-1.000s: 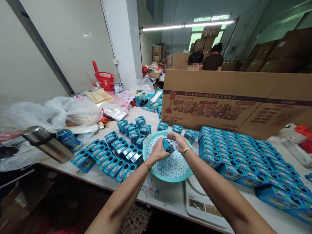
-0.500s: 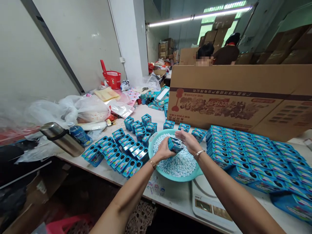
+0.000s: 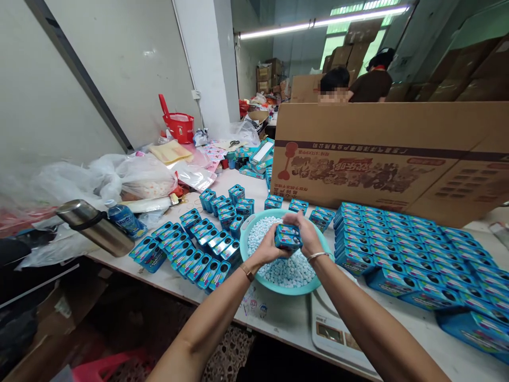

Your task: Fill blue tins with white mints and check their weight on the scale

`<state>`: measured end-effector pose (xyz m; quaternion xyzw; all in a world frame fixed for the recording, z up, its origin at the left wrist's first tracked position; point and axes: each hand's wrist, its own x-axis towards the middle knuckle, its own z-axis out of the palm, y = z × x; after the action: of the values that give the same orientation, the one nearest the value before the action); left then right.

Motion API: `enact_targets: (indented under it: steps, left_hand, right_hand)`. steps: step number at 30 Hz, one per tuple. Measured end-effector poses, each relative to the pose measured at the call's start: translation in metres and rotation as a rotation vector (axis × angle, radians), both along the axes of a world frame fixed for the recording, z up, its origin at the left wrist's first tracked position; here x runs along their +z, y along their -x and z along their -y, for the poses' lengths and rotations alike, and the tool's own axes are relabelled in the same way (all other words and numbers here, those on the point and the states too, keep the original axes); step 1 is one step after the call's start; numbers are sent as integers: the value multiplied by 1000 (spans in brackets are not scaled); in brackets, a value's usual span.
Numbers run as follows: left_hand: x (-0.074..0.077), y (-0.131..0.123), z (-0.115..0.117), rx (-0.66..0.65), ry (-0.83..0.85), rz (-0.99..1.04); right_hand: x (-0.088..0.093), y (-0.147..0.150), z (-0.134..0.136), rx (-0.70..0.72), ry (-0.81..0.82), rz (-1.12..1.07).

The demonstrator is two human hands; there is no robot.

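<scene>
Over a light turquoise basin [image 3: 262, 281] full of small white and pale blue pellets [image 3: 296, 270], my left hand [image 3: 265, 248] grips a pair of small blue boxes [image 3: 288, 237] from the left. The boxes have dark round windows on top. My right hand [image 3: 308, 234] is closed against their right and far side, its fingertips partly hidden behind them. Left of the basin stand rows of similar blue boxes [image 3: 194, 265]. A large block of them [image 3: 389, 249] is packed together on the right. A white scale [image 3: 330, 318] sits by the basin's right front.
A large cardboard sheet [image 3: 382, 127] stands upright across the back. A steel thermos [image 3: 95, 228] and blue bottle [image 3: 126, 220] lie tilted at the left, near plastic bags [image 3: 147, 175] and a red basket [image 3: 178, 127]. Two people [image 3: 369, 85] are beyond the cardboard.
My right hand has come in from open beside the boxes to close against them. The pair has turned more level, with its printed side towards me. The view has shifted slightly.
</scene>
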<state>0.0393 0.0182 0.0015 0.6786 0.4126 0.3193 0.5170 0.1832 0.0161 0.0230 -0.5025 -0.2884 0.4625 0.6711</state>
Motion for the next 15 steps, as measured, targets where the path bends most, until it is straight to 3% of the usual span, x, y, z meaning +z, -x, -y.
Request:
enact_targets:
  steps: [5,9,12,15]
  left_hand:
    - [-2,3,2,-61,80,291]
    - [0,4,6,-82,283,486]
    - [0,9,14,-32,365,541]
    - [-2,24,26,-12,339,528]
  right_hand:
    - [-1,2,3,-1,38,-62]
    - [-3,13,9,36,70,-53]
    - [-6,19,15,28,47,11]
    - [-17,7,19,177,67,107]
